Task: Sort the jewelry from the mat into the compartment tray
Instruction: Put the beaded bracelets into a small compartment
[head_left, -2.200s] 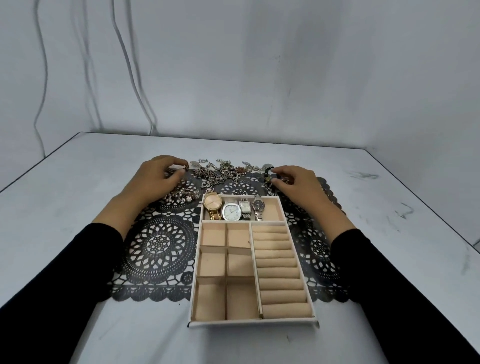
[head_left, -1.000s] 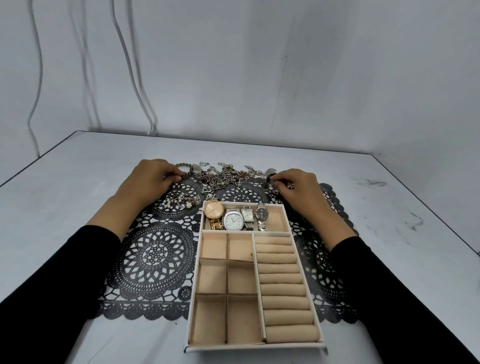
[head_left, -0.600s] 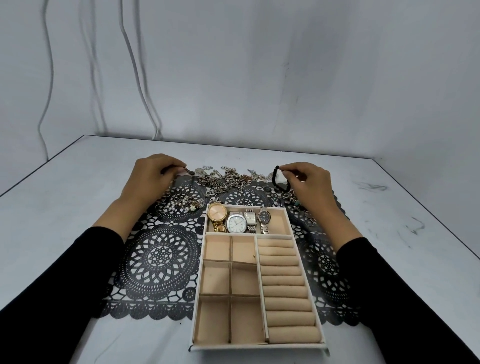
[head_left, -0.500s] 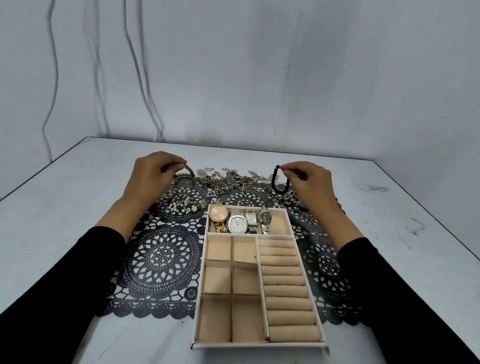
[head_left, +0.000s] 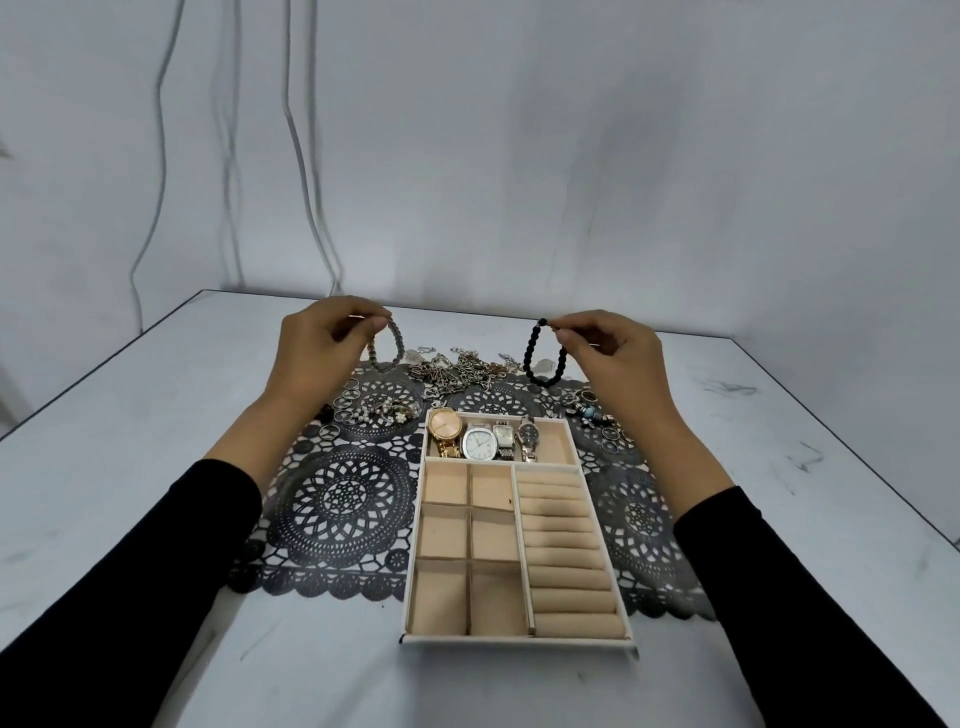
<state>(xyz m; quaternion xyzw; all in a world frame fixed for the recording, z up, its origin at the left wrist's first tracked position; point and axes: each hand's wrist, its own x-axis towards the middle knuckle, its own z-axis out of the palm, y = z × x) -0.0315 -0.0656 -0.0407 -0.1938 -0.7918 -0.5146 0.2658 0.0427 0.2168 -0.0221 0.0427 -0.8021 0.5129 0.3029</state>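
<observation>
Black beads (head_left: 530, 351) are pinched by the right hand (head_left: 618, 364), a grey bracelet (head_left: 399, 343) by the left hand (head_left: 317, 358). Either may be dropped outside the tray (head_left: 519, 639) if gripped loosely.

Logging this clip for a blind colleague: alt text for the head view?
The left hand pinches a grey beaded bracelet and the right hand a black beaded bracelet, both held above a black lace mat; four watches sit in the far compartment of the tray.

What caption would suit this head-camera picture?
Left hand pinches a grey bracelet, right hand a black beaded bracelet, above the lace mat; four watches sit in the tray.
</observation>
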